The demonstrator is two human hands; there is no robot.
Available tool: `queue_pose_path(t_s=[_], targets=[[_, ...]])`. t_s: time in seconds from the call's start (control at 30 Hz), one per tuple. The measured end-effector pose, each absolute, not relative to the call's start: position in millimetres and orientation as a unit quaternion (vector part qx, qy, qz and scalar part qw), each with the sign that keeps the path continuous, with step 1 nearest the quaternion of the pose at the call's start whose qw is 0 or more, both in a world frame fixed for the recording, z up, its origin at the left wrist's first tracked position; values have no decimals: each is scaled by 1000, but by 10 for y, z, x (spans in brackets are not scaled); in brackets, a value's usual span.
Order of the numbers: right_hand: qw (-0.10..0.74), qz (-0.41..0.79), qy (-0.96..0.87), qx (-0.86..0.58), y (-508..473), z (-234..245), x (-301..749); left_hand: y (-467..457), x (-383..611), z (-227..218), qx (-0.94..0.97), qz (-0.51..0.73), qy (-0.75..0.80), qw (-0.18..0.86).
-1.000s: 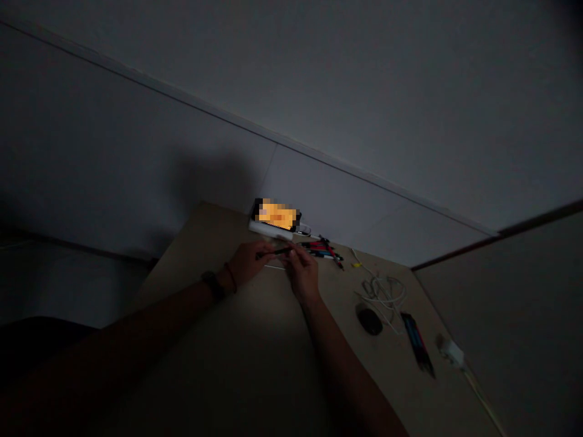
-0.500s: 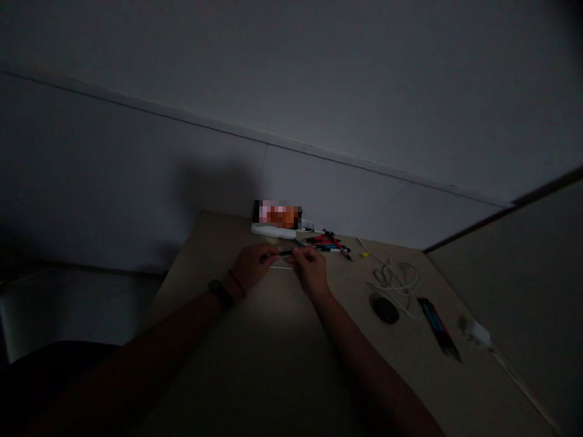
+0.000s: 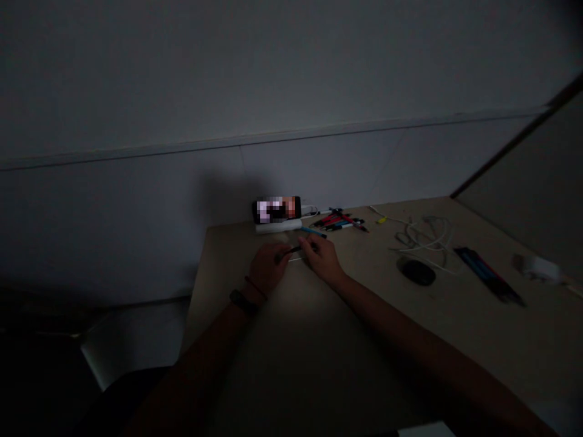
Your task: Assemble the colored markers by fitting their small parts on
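Both of my hands meet near the far edge of the table, fingers closed on a slim black pen part (image 3: 295,249) that spans the gap between them. My left hand (image 3: 268,267), with a dark watch and a thin band at its wrist, grips one end. At the other end, the fingertips of my right hand (image 3: 324,258) pinch it. A thin white stick (image 3: 298,259) shows just below the fingers; its kind is unclear in the dim light. Beyond my right hand lies a blue pen (image 3: 314,232), with a pile of several pens (image 3: 339,220) behind it.
A phone (image 3: 276,210) leans on a white base (image 3: 279,226) by the wall. Rightward are a tangled white cable (image 3: 423,240), a black mouse (image 3: 418,273), a bundle of pens (image 3: 489,276) and a white plug (image 3: 540,267). The table's left edge (image 3: 194,285) drops off beside my left arm.
My view has turned and tilted, so the table's items sit differently in the picture. Both hands still hold the black pen part, and more of the blue pen now shows.
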State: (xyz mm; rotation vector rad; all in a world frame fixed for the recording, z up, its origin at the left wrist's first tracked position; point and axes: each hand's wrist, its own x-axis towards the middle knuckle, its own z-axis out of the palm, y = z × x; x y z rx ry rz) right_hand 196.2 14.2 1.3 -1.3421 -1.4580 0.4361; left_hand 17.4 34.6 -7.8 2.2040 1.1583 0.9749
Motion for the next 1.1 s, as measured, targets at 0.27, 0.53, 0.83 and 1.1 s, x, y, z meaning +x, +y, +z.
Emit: queue_pose_path(t_s=[0.27, 0.53, 0.83, 1.1], targets=[[536, 194, -607, -553, 160, 10, 1961, 378, 170, -73, 837, 312, 378, 245], [509, 220, -630, -544, 174, -10, 1956, 383, 151, -73, 816, 314, 413, 254], [496, 196, -640, -553, 167, -9, 1954, 373, 163, -66, 809, 327, 421, 248], [508, 179, -634, -554, 153, -12, 1966, 402, 162, -85, 830, 315, 383, 254]])
